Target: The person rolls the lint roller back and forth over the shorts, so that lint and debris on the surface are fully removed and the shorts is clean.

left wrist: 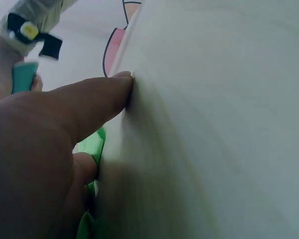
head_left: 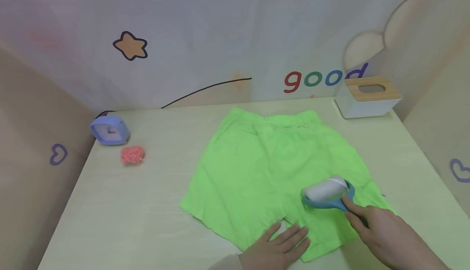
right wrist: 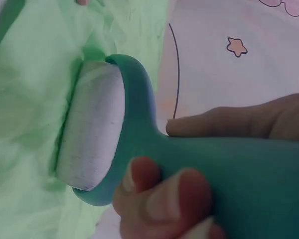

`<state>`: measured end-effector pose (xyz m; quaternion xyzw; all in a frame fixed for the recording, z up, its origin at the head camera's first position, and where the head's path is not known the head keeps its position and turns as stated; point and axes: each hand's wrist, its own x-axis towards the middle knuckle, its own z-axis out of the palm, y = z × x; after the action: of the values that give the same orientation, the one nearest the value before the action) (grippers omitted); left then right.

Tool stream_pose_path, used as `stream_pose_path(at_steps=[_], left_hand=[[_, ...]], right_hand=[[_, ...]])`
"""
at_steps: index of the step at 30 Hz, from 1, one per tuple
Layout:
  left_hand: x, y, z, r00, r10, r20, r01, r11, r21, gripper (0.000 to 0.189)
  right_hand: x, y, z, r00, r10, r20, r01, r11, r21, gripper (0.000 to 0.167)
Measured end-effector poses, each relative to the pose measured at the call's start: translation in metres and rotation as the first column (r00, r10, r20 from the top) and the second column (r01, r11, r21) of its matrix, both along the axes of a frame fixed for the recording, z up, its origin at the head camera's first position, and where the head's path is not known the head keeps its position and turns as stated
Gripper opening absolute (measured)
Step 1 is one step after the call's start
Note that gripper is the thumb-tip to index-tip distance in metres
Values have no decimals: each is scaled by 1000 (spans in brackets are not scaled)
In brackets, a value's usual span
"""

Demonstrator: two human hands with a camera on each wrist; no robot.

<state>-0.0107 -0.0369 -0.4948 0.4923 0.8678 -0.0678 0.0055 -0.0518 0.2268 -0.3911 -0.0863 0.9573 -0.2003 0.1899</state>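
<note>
Bright green shorts [head_left: 249,168] lie spread on the table, waistband towards the back wall. My right hand [head_left: 389,233] grips the blue handle of a lint roller [head_left: 324,190], whose white roll is over the shorts' right leg. In the right wrist view, the lint roller's roll [right wrist: 92,124] touches the green cloth, with fingers [right wrist: 159,199] curled round the handle. My left hand [head_left: 275,249] rests with spread fingers at the lower edge between the two legs. The left wrist view has the left hand [left wrist: 35,144] close up, one fingertip against the table, the other fingers partly hidden.
A white tissue box [head_left: 367,107] with a wooden lid stands at the back right. On the left are a purple-blue clock [head_left: 110,130] and a pink fuzzy bundle [head_left: 132,155]. Printed cloth walls [head_left: 205,37] border the table [head_left: 121,204] at the back and sides.
</note>
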Motion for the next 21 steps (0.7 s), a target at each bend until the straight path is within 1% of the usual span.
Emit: stream_pose_path(at_steps=[2,4,6,7,10,13,15,18,21], left_hand=[[-1,0,1,1000,-1,19,1,1000,-1,76],[-1,1,1,999,-2,39,2,1000,-13,76],[-2,0,2,998,-1,60,3,1000,-24,76],[-2,0,2,998,-2,60,4,999,-34,76],[-3,0,3,999,-15,41,17,999,-51,77],[-2,-1,4,1000,-27,-3,26,998,-55,76],[-1,-2,3,999,-29,-32,27,999,-45,76],[-1,-2,2,998,-26,-52,24,999,-41,75],[-1,-2,3,998,-23,-65,20,999,-45,75]], right_hand=[[-7,-7,0,999,3,-32,-4,1000,-29,54],[-18,-15,1,999,12,-50,-15,998,-63,54],[-30,-21,2,998,27,-57,-32,996,-89,53],[-39,-25,2,997,44,-65,-50,994,-102,52],[-64,-34,3,994,77,-78,-86,988,-127,51],[-89,-43,3,989,113,-96,-126,981,-147,49],[-102,-48,4,988,122,-97,-136,978,-158,48],[-116,-55,4,987,128,-97,-143,977,-158,48],[-121,-59,2,988,123,-94,-137,979,-152,49]])
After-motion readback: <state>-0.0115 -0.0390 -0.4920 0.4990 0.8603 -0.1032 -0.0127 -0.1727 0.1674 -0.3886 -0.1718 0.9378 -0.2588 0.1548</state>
